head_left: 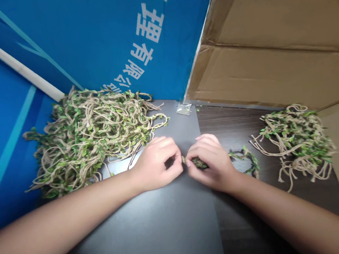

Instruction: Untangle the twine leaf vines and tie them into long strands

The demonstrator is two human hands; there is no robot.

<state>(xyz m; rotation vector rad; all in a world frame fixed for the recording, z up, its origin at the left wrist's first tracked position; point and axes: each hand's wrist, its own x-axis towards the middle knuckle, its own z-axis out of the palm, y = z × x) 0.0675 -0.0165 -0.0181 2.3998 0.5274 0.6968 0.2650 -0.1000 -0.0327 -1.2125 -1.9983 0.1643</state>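
Observation:
Close together over the table's middle, both my hands pinch one leafy twine garland (pixel 248 158). My left hand (pixel 159 162) is closed, thumb against forefinger, at one end of it. Fingers curled, my right hand (pixel 210 161) grips the same strand just beside. From behind the right hand, a loop of green leaves and tan cord comes out on the dark tabletop. The part inside my fingers is mostly hidden. Beyond my left hand lies a large tangled heap of similar leafy twine (pixel 96 131). A smaller pile of leafy twine (pixel 302 140) lies to the right.
A small clear plastic packet (pixel 183 108) lies at the back of the grey board (pixel 174 224). Blue printed panels (pixel 92 42) with white characters stand behind. A cardboard wall (pixel 272 66) bounds the back right. A white pole (pixel 15 63) slants down behind the large heap.

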